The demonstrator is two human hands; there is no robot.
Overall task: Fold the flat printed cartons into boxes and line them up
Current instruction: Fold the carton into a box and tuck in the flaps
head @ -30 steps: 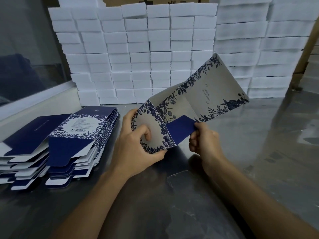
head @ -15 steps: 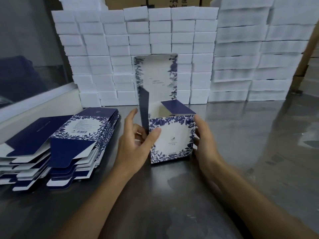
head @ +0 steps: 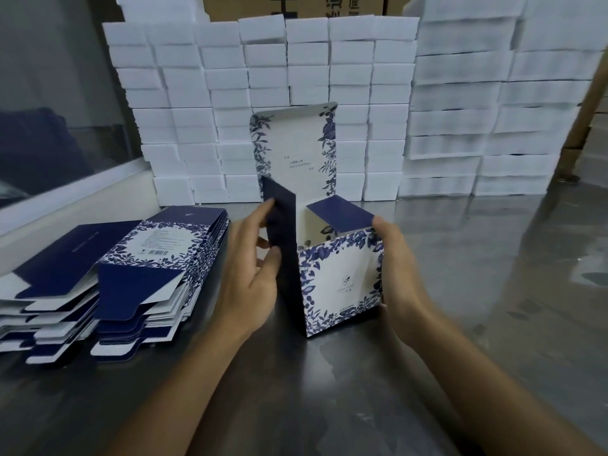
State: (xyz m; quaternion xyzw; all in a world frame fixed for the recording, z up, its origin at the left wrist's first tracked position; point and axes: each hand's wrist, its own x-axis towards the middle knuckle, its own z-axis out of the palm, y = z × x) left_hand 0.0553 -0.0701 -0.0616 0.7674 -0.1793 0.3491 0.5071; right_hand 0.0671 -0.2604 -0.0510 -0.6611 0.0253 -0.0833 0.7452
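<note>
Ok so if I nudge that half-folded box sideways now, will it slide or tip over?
The box is thin card and seems empty, so probably very light; it would likely skid on the smooth metal table. Its tall lid flap stands upright, so a high push may tip it. The left hand and right hand steady it.

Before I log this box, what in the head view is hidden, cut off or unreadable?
- Box bottom closure: hidden, it rests on the steel table.
- Box interior: screened by the navy side flap and front panel.
- Small print on the raised lid: too small to read.
- Left hand fingertips: partly behind the side flap.
- Flat carton stacks: cut off by the left edge.
</note>
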